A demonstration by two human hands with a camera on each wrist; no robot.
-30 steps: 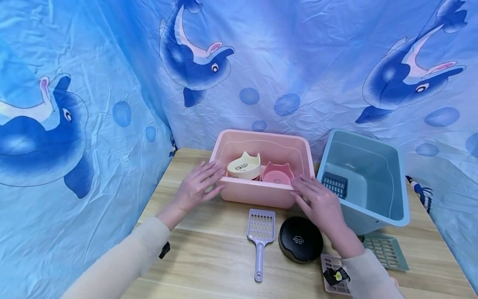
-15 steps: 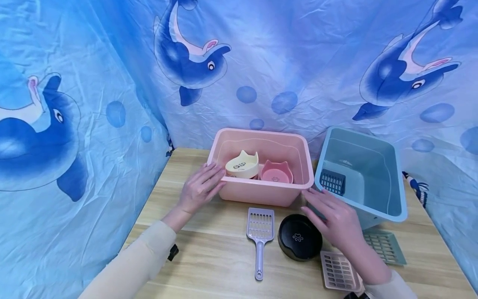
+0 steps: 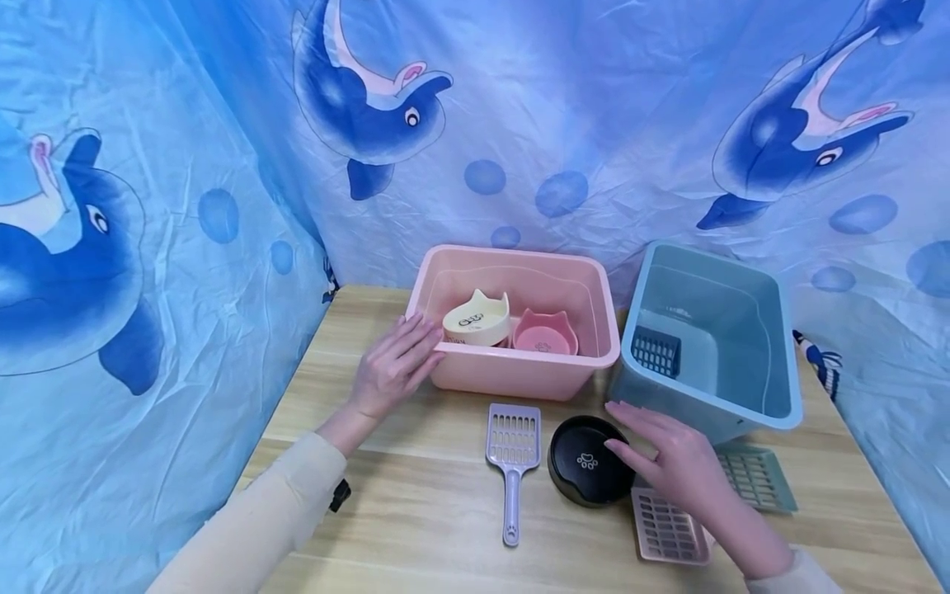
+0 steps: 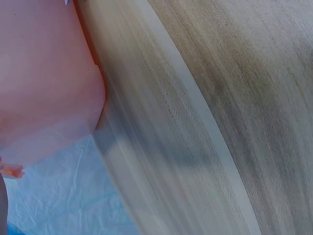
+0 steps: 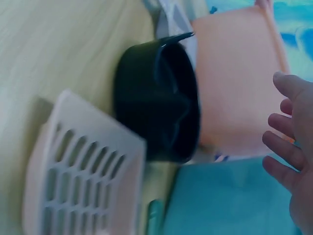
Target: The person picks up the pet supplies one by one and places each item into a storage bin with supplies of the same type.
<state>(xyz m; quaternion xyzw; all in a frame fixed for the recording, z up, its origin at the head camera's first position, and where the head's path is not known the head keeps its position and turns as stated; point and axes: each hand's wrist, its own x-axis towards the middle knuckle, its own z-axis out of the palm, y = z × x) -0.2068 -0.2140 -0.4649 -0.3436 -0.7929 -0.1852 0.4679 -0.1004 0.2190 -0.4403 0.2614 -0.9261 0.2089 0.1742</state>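
My left hand rests its fingers, fairly straight, on the front left corner of a pink bin. Inside that bin are a cream cat-eared bowl, set on another bowl, and a pink cat-eared bowl. My right hand hovers with spread fingers and holds nothing. It is close to a black bowl with a paw print and partly covers a pink slotted litter scoop. In the right wrist view the black bowl stands beside the pink scoop.
A lilac litter scoop lies in front of the pink bin. To the right stands a blue bin with a dark blue scoop inside. A green scoop lies before it. A dolphin-print curtain hangs behind the wooden table.
My right hand has left the pink bin's front right rim and moved right and toward me, over to the black bowl. The left hand stays at the bin's left corner.
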